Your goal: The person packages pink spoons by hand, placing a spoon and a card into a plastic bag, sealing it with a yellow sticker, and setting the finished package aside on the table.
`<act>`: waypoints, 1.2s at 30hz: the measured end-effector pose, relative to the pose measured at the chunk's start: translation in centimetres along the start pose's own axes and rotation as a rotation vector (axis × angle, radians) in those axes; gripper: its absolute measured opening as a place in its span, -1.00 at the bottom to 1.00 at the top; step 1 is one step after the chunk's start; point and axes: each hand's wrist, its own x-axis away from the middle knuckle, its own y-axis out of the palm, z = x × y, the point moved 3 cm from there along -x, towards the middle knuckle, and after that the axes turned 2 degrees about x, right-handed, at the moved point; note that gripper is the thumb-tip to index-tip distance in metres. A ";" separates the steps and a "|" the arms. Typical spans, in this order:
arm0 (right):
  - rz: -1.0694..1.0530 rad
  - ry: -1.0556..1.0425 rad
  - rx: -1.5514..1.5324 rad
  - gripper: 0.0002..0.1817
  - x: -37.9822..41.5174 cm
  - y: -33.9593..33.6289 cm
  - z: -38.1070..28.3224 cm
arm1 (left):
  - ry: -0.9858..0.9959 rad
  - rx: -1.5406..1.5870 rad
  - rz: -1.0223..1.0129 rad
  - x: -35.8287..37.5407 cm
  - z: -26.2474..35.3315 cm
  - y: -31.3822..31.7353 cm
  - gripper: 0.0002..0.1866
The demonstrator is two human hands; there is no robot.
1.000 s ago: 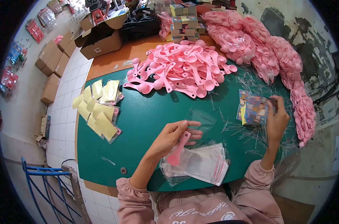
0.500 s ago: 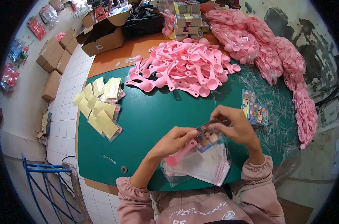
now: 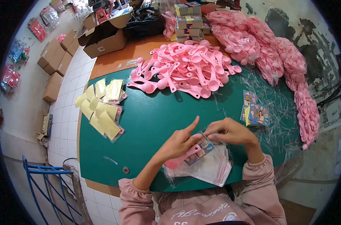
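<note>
A printed card (image 3: 201, 150) and a pink spoon (image 3: 178, 159) lie over a stack of clear plastic bags (image 3: 211, 168) near the front edge of the green table. My left hand (image 3: 180, 143) pinches the card's upper edge with its thumb, the index finger pointing away; the spoon handle is just under it. My right hand (image 3: 228, 132) has its fingertips closed at the card's upper right corner. Whether the card sits inside a bag is hard to tell.
Beyond my hands is a heap of pink spoons (image 3: 189, 69). Packets with yellow backs (image 3: 109, 125) lie at the left. Printed cards (image 3: 259, 114) and clear plastic strips (image 3: 279, 123) are at the right. Bagged spoons (image 3: 260, 45) line the far right edge.
The card has moved down beside the spoon. My left index finger has stretched out, and my right hand has dropped slightly towards me.
</note>
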 end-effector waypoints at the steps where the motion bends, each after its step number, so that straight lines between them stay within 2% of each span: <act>1: -0.002 0.021 0.015 -0.72 0.0 0.1 -0.6 | 0.040 -0.038 0.012 -0.1 -0.2 0.2 -0.36; 6: -0.068 0.077 -0.019 -0.73 -0.3 0.7 -1.0 | 0.090 -0.055 0.047 0.1 0.6 0.5 -0.29; 8: 0.026 0.017 0.010 -0.74 -0.5 1.0 -0.2 | -0.160 -0.164 -0.050 0.3 1.6 0.3 -0.24; 9: 0.029 0.018 0.009 -0.74 -0.3 0.9 -0.3 | -0.160 -0.166 -0.052 0.4 1.5 0.0 -0.24; 11: 0.194 0.084 -0.035 -0.77 0.0 -0.3 -0.5 | -0.097 -0.148 -0.126 0.8 1.2 -0.7 -0.19; 12: 0.191 0.084 -0.035 -0.77 0.2 -0.7 -0.3 | -0.098 -0.146 -0.124 0.9 0.8 -1.4 -0.19; 14: 0.364 0.162 -0.081 -0.81 0.7 -1.9 0.4 | 0.128 -0.129 -0.186 0.9 1.0 -2.7 -0.18; 15: 0.364 0.161 -0.079 -0.81 0.6 -1.7 0.3 | 0.129 -0.129 -0.184 0.9 1.1 -3.2 -0.18; 17: 0.337 0.056 -0.234 -0.87 0.2 -0.9 -0.1 | 0.003 0.014 -0.207 0.9 1.3 -3.7 -0.19; 18: 0.339 0.055 -0.235 -0.87 0.2 -0.8 0.1 | 0.043 0.097 -0.225 0.8 1.0 -3.4 -0.16; 20: 0.236 0.265 -0.413 -0.87 0.4 -0.1 1.2 | 0.021 0.102 -0.264 1.0 1.1 -3.4 -0.16; 22: 0.308 0.201 -0.352 -0.87 0.5 -0.3 1.3 | -0.001 0.111 -0.297 1.2 1.2 -3.4 -0.15; 23: 0.378 0.135 -0.289 -0.87 0.6 -0.7 1.2 | 0.009 0.173 -0.289 1.2 1.1 -3.6 -0.15; 26: 0.435 0.165 -0.329 -0.88 0.7 -1.1 0.9 | 0.012 0.286 -0.242 1.1 0.4 -3.8 -0.17; 28: 0.388 0.206 -0.325 -0.87 1.0 -1.4 0.6 | 0.007 0.336 -0.201 1.0 -0.1 -3.8 -0.18; 30: 0.340 0.246 -0.321 -0.87 1.0 -1.3 0.6 | -0.006 0.259 -0.060 0.9 -0.5 -3.9 -0.24; 31: 0.477 0.234 -0.216 -0.85 1.0 -1.7 0.8 | -0.002 0.256 -0.056 0.8 -0.3 -3.2 -0.24; 32: 0.615 0.224 -0.111 -0.83 1.1 -2.1 0.8 | 0.002 0.064 0.175 0.8 0.0 -2.9 -0.27; 33: 0.616 0.226 -0.114 -0.83 0.9 -1.7 0.4 | 0.002 -0.128 0.400 1.0 0.2 -2.7 -0.29; 34: 0.704 0.112 0.048 -0.79 0.6 -1.4 -1.1 | -0.031 0.104 0.277 0.9 -0.3 -1.9 -0.32; 35: 0.787 -0.005 0.212 -0.76 0.3 -1.1 -2.5 | -0.034 0.105 0.273 1.2 -0.3 -1.4 -0.32; 36: 0.631 -0.009 0.202 -0.69 0.1 -0.4 -3.2 | -0.105 0.438 0.114 1.4 -0.4 -0.3 -0.32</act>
